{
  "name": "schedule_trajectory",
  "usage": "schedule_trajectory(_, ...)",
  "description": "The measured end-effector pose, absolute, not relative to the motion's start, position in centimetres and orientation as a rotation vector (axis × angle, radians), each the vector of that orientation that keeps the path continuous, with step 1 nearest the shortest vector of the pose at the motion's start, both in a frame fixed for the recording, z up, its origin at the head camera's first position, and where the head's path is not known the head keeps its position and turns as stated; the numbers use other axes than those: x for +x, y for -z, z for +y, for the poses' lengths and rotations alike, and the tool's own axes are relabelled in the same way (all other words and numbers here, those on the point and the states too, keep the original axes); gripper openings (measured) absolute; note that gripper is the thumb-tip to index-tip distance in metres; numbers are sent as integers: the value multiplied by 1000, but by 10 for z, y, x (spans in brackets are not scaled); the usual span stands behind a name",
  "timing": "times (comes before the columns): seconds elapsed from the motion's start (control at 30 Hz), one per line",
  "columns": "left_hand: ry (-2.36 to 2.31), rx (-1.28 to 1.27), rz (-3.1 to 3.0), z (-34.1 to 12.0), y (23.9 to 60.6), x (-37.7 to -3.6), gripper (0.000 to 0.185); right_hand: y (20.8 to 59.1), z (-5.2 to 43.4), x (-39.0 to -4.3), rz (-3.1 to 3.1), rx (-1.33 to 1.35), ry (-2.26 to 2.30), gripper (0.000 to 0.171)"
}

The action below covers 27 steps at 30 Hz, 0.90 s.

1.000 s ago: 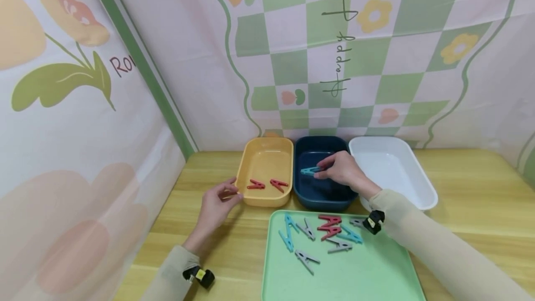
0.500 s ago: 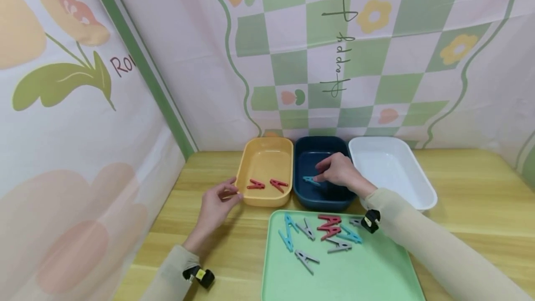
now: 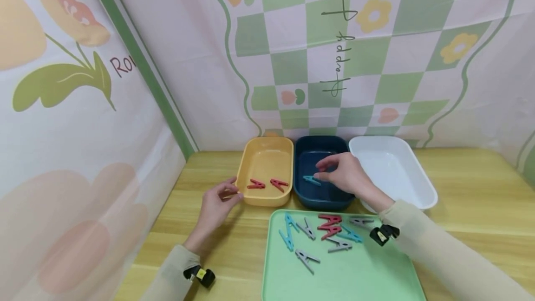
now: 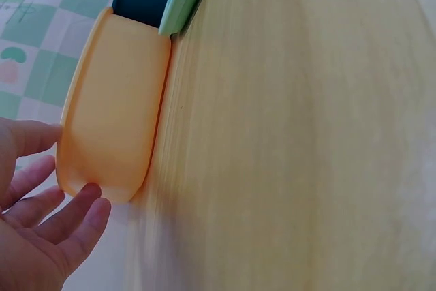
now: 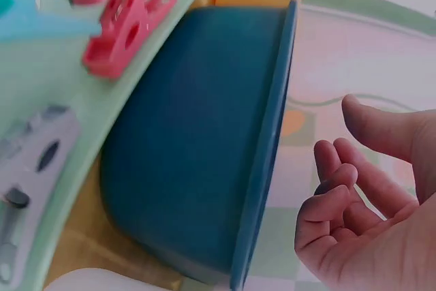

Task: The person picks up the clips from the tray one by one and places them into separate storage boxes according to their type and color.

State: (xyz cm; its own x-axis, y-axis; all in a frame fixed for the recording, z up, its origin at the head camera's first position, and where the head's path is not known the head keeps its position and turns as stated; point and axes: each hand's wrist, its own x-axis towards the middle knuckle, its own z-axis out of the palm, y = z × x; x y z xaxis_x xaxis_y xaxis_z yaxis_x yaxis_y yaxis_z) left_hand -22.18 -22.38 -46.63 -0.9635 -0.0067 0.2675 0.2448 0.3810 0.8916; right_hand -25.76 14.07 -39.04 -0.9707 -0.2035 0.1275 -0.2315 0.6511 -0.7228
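A pale wooden table stands in a corner hung with flowered, green-checked cloth. The right hand hovers over the dark blue bin, fingers loosely curled and holding nothing; the teal clothespin lies on the bin's floor just left of the fingertips. The left hand rests relaxed against the near left corner of the yellow bin, which holds two red clothespins. A white bin sits to the right. Nearer, a green tray carries mixed teal, grey and red clothespins. A sleeve dragging across the tray could probably scatter these, or a nudge could shift the yellow bin. The cloth reads "Happy" in sideways script, and "Ro" at the left.
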Motion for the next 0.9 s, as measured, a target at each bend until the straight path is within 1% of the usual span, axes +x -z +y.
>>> schedule_trajectory(0.27, 1611, -213, -2410, -223, 465, -221, 19, 384, 146, -228, -2779, 454, -1274, 24)
schedule_trajectory(0.5, 1627, -211, -2404, -224, 464, -221, 20, 380, 153, -204, -2766, 458, -1289, 23)
schedule_trajectory(0.9, 1634, -212, -2404, -223, 463, -221, 20, 389, 172, -169, -2824, 432, -1336, 25)
